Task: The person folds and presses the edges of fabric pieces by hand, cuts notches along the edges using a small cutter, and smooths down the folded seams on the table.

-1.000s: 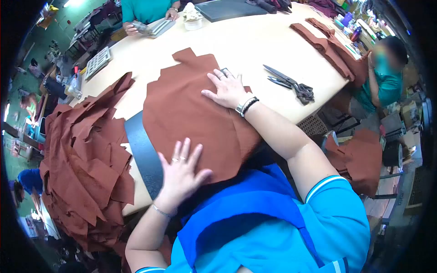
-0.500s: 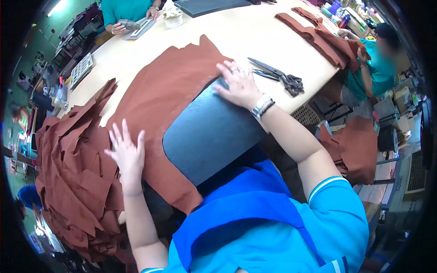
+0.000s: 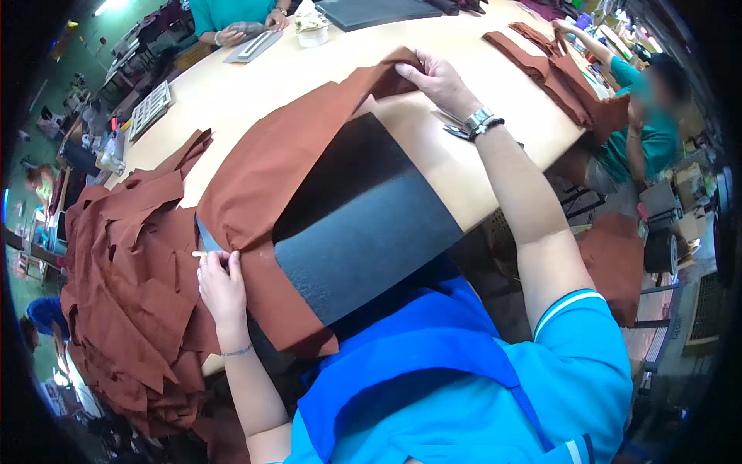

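A large piece of reddish-brown leather (image 3: 270, 155) with a curved cut-out lies partly over a dark flat board (image 3: 386, 224) at the table's near edge. My right hand (image 3: 442, 83) grips its far right corner and holds it up off the surface, so a gap shows beneath. My left hand (image 3: 222, 288) is closed on the left edge, thumb and fingers pinched on the leather, which wrinkles there. Beneath my right forearm, part of a pair of scissors (image 3: 456, 132) shows; the rest is hidden.
A heap of reddish-brown leather pieces (image 3: 131, 301) lies at the left. Across the pale table (image 3: 425, 39), a co-worker's hands (image 3: 232, 35) are near a grey plate (image 3: 253, 48) and a white tub (image 3: 312, 36). Another person (image 3: 649, 131) handles brown strips (image 3: 553, 77) at the right.
Both hands were spread flat on the leather and board; now they grip the leather. My right hand has moved up and right, lifting the far corner. The scissors are now largely covered by my forearm.
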Tool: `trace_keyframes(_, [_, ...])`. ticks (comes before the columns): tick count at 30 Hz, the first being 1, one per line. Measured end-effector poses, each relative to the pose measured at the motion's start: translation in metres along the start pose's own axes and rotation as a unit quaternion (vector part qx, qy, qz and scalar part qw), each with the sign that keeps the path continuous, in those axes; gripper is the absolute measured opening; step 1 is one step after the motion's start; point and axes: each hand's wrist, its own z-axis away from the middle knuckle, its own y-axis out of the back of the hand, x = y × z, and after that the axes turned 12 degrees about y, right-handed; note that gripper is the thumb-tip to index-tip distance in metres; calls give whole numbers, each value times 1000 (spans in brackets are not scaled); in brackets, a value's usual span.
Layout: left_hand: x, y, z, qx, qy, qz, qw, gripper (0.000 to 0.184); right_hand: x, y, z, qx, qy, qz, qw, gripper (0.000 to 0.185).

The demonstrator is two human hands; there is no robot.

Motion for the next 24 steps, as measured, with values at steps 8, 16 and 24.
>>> trace_keyframes(8, [4,-38,-19,-50,90,520,848,45,19,75,66,-176,-205,531,803,39])
trace_keyframes(16, [68,-20,-2,-363,205,674,610,51,40,54,152,-121,34,539,833,29])
trace_keyframes(24, [82,-52,-29,-361,178,672,622,51,55,54,134,59,-136,437,887,33])
